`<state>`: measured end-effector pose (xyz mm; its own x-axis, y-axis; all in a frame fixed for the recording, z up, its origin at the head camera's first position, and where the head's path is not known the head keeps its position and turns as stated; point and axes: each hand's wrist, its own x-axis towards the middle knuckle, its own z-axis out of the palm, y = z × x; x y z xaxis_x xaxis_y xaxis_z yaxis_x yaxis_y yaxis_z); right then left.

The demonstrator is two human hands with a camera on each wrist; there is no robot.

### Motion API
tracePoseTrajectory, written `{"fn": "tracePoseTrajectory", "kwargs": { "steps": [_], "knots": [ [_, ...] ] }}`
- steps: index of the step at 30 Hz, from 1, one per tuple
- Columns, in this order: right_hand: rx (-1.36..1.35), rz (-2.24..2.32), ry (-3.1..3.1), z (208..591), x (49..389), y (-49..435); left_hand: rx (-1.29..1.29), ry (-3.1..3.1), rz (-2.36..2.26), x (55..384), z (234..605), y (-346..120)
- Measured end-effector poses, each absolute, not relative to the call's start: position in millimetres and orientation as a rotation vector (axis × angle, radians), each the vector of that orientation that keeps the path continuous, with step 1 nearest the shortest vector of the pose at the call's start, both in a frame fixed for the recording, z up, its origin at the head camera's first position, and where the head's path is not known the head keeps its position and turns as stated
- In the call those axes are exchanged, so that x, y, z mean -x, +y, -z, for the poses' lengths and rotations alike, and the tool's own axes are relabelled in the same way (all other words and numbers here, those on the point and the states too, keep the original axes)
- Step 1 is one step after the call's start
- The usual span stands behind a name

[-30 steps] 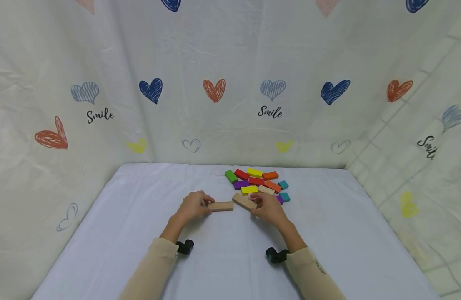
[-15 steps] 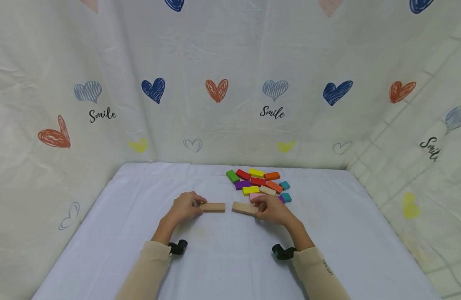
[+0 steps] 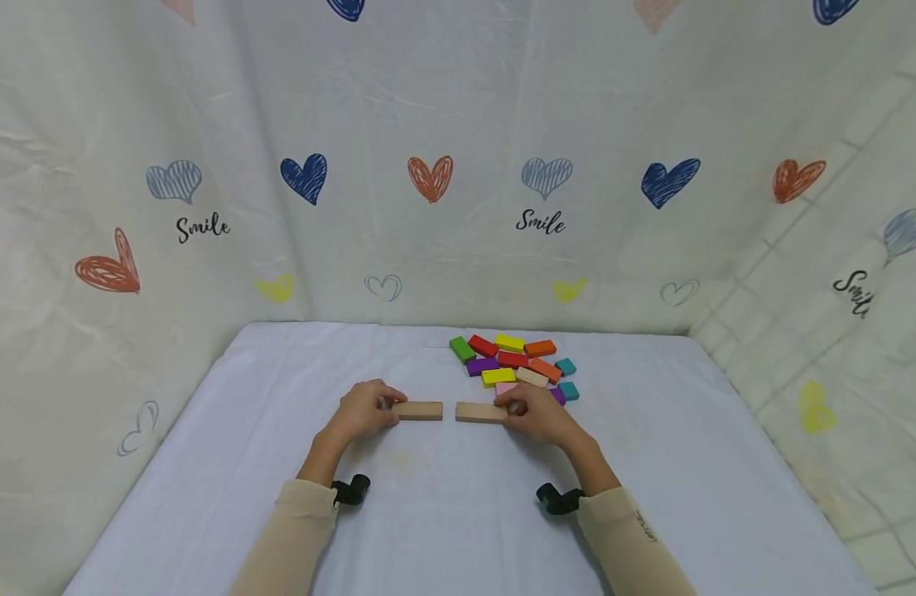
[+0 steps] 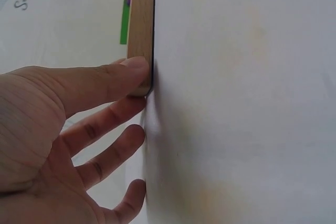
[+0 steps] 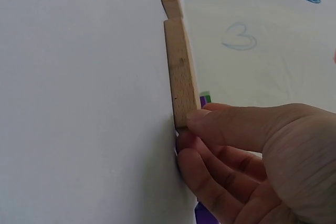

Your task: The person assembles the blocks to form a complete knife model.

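Observation:
Two plain wooden blocks lie end to end on the white cloth with a small gap between them. My left hand (image 3: 364, 408) pinches the outer end of the left wooden block (image 3: 422, 410); in the left wrist view the thumb presses its side while the other fingers spread loosely beside it. The outer end of the right wooden block (image 3: 479, 412) is held between thumb and fingers of my right hand (image 3: 542, 414). In the right wrist view this right block (image 5: 181, 72) stands nearly in line with the other one.
Behind the right hand lies a loose group of coloured blocks, among them a green block (image 3: 462, 349), a yellow block (image 3: 498, 377), an orange block (image 3: 540, 348) and a teal block (image 3: 568, 391). A cloth with printed hearts (image 3: 458, 240) hangs behind the table.
Both blocks have come apart from nearly touching ends. The left one moved left; the right one swung from slanted to nearly straight, and came slightly nearer to me.

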<state>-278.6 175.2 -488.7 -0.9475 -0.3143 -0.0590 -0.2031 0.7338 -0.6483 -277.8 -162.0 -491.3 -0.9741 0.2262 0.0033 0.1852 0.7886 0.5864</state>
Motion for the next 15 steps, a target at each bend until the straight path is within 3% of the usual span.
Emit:
{"fn": "tracePoseTrajectory", "kwargs": {
  "steps": [15],
  "knots": [
    [0.367, 0.981, 2.803, 486.5, 280.3, 163.1, -0.301, 2.92, -0.954, 277.9, 489.3, -159.5]
  ]
}}
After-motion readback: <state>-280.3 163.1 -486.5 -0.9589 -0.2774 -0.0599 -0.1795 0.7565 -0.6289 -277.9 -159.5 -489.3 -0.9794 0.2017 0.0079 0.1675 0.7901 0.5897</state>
